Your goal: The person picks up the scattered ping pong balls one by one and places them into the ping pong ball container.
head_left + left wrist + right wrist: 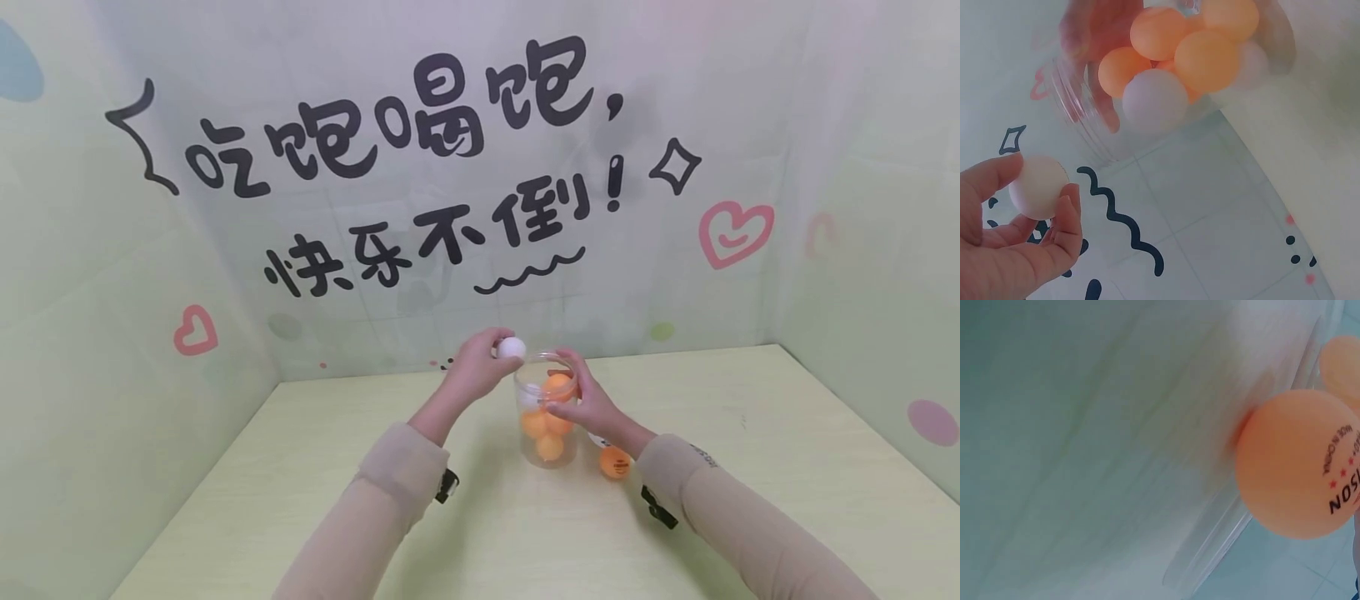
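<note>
My left hand [474,367] pinches a white ping-pong ball [512,348] beside the rim of a clear plastic jar [548,463]. In the left wrist view that ball [1039,187] sits between thumb and fingertips, just outside the jar's mouth. My right hand [596,406] grips the jar around its upper right side, and the jar stands upright on the table. Inside lie several orange balls [1207,60] and a white ball [1155,100]. An orange ball with black print [1300,465] fills much of the right wrist view.
On the pale table [750,500], an orange ball [615,463] lies right of the jar, under my right forearm. A white ball [597,439] beside it is mostly hidden by the wrist. Printed cloth walls [450,317] enclose the table's back and sides.
</note>
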Demonstrator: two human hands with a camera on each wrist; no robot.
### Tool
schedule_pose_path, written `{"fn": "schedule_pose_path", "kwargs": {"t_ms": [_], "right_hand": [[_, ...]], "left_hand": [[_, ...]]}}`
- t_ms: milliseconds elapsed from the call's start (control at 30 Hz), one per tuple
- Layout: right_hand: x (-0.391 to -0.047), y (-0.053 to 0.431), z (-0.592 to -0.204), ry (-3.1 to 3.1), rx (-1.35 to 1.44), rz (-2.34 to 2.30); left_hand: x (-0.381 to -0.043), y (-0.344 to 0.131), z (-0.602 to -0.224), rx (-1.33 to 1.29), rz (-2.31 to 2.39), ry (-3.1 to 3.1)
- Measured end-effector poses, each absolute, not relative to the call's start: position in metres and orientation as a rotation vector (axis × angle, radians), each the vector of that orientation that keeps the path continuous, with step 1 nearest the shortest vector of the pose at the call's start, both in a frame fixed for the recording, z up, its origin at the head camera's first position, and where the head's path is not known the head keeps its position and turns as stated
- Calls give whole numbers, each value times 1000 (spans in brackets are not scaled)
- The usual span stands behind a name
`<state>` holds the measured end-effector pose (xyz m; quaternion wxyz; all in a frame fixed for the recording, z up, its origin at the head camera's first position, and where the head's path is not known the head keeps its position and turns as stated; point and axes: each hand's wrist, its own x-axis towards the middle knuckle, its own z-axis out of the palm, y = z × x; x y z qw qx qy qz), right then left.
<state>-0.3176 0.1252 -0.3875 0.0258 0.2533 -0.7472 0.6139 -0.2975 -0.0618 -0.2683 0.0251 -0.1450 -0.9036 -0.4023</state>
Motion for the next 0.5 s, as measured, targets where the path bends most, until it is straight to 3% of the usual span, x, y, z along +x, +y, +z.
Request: {"fn": "schedule_pose_path", "kwargs": {"t_ms": [500], "right_hand": [[-318, 124, -388, -2284, 812, 1890]], "left_hand": [[-303, -40, -273, -447, -1284, -2840]]}}
